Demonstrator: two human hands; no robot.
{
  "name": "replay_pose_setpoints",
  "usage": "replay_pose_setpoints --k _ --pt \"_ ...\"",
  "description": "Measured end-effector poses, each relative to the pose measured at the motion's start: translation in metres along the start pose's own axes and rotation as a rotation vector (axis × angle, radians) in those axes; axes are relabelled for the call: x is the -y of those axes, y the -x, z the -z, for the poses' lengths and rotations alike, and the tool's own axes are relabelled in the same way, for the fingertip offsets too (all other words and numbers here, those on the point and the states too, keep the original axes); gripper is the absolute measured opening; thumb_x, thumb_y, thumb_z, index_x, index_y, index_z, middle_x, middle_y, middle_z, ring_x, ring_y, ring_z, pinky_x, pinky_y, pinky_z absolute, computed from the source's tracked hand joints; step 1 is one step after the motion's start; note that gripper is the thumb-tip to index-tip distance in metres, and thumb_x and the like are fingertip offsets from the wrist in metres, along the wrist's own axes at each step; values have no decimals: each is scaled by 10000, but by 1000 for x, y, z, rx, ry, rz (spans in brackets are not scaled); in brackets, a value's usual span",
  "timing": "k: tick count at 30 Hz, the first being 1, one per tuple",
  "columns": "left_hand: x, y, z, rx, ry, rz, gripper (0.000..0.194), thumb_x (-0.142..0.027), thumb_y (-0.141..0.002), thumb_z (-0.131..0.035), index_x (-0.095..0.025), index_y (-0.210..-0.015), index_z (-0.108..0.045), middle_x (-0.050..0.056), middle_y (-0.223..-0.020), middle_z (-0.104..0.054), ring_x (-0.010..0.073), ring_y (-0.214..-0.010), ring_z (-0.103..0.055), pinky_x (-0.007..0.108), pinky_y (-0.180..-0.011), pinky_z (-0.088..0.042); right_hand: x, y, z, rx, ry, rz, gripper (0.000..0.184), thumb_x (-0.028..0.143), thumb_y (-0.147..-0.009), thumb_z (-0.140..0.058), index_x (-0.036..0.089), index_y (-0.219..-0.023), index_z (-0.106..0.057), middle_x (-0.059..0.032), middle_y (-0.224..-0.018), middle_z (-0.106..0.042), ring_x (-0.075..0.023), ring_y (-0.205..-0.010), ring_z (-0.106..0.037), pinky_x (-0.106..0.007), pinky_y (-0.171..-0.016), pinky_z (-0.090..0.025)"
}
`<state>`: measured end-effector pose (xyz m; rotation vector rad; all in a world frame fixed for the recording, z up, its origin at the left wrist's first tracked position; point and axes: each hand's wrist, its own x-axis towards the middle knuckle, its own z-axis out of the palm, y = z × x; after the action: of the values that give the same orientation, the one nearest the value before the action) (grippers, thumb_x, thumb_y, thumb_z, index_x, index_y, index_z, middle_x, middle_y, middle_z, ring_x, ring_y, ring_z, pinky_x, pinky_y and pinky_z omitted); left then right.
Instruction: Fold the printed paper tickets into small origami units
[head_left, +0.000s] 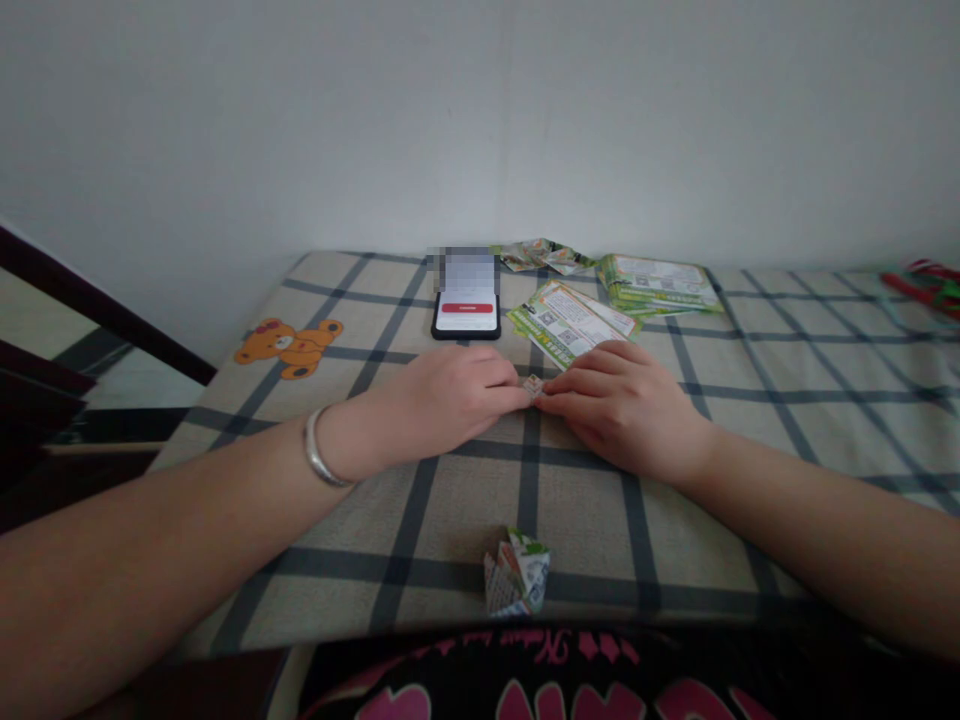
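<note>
Your left hand [459,397] and right hand [634,408] have a small bit of paper [533,386] between them. You pinch one side of it with each hand's fingertips, and they hide some of it. It looks very light and thin, so it should bend easily, and a hard pull could tear it. The edges seem best to hold, with a soft pinch. A folded paper shape [517,575] sits nearer you than your grip. The phone [466,322] lies just past your left hand, and loose cards [568,318] lie just past your right.
</note>
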<state>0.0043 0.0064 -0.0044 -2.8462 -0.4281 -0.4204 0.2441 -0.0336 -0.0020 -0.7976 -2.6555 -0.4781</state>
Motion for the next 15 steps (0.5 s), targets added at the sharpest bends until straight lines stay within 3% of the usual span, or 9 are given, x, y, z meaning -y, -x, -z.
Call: replay_pose_setpoints --k 7,15 --pt "-2 1 2 6 14 8 173 -176 -927 -515 -176 -990 -677 58 -945 -664 193 -905 -590 327 -781 -512 -4 0 -5 16 -117 -76 197 185 -912 -535 216 -1011 -703 -25 -917 -726 -187 -818 -612 -333 -787 -388" --pt "-6 -1 3 60 -83 0 153 -178 -915 -536 -179 -1002 -663 57 -936 -651 205 -884 -576 317 -716 -490 -11 0 -7 18 -315 -284 103 258 -880 -629 262 -939 -713 14 -847 -724 -189 -829 -603 -338 -811 -383"
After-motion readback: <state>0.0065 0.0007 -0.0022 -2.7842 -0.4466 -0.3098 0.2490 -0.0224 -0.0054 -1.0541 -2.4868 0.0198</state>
